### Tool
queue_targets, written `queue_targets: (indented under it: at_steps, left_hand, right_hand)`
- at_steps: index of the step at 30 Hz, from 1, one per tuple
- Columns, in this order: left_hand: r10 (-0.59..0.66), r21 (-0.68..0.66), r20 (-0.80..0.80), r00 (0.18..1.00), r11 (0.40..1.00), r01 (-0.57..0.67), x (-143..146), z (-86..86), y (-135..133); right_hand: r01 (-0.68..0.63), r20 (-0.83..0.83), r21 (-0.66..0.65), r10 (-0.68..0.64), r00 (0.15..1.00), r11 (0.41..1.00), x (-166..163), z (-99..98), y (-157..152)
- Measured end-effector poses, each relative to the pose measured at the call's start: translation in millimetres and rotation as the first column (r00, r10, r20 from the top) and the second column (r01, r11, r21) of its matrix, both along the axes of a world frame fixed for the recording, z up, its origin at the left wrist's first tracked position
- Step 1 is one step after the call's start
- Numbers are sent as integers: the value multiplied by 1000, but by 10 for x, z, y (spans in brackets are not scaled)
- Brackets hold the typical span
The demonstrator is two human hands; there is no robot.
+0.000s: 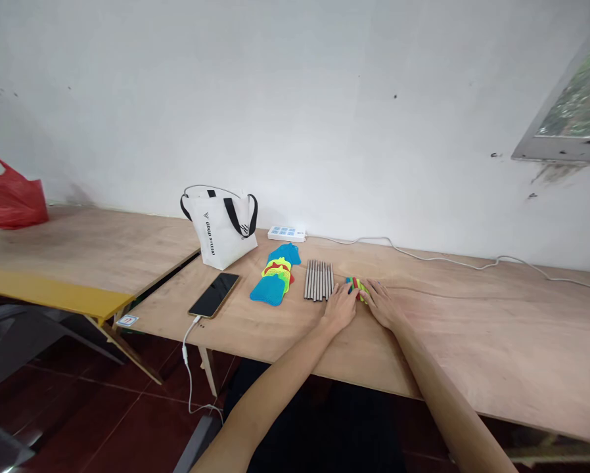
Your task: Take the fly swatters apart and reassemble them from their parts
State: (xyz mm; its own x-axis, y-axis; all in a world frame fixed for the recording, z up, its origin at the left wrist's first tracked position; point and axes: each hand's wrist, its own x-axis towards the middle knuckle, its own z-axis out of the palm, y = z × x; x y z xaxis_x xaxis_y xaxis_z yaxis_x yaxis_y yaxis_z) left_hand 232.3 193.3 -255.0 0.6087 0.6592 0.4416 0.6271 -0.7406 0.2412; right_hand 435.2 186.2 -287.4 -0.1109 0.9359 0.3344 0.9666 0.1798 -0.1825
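Left hand (341,308), right hand (381,304) hold one coloured bundle (357,285) between them; one phone (214,295), one bag (221,233) sit near the table's (497,341) left edge.

Looks like a basic workroom: plain plywood tables (502,348) side by side, sticker (127,320) on one corner, power strip (286,234) and cable (472,268) along the back, scuffed white wall (324,98), dark red tiled floor (127,427), window (561,146) onto greenery (588,85).

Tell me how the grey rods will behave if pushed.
The rods look thin and straight, so probably stiff. Their grey colour hints at metal, perhaps slippery. Lying side by side, they may slide or spread apart.
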Motion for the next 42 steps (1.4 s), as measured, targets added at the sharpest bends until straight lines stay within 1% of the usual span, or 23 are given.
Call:
queue_targets:
  at_steps: [5,12,16,21,24,26,30,35,38,42]
  left_hand:
    - [-39,4,-15,999,999,39,-8,29,-26]
    - [-37,18,-15,999,999,37,3,21,-31]
    - [-42,15,-6,999,999,42,-3,37,-35]
    - [-34,-3,-15,999,999,34,-22,83,-66]
    - [-38,-17,-17,999,999,38,-36,107,-86]
    - [-44,-18,-18,999,999,44,-40,115,-91]
    - [-48,-17,-9,999,999,48,-34,109,-86]
    - [-37,-25,13,999,999,37,-21,92,-82]
    - [-7,-38,32,999,999,8,-20,95,-92]
    - [22,-70,21,1000,997,-20,-29,122,-113]
  right_hand:
    - [76,-6,9,-76,997,997,-14,14,-32]
    - [38,20,14,-38,999,999,-43,85,-31]
    - [57,29,29,-58,998,998,-65,164,-41]
    - [154,-19,61,-153,988,986,-41,201,-61]
    - [229,-75,72,-224,972,971,7,180,-54]
    - [245,-97,68,-238,966,967,26,157,-46]
    - [201,-92,52,-196,976,978,18,123,-41]
    - [174,-77,61,-169,983,983,1,153,-52]
    - [88,-52,50,-85,995,995,-5,185,-71]
    - [-40,-5,-11,40,999,999,36,217,-84]
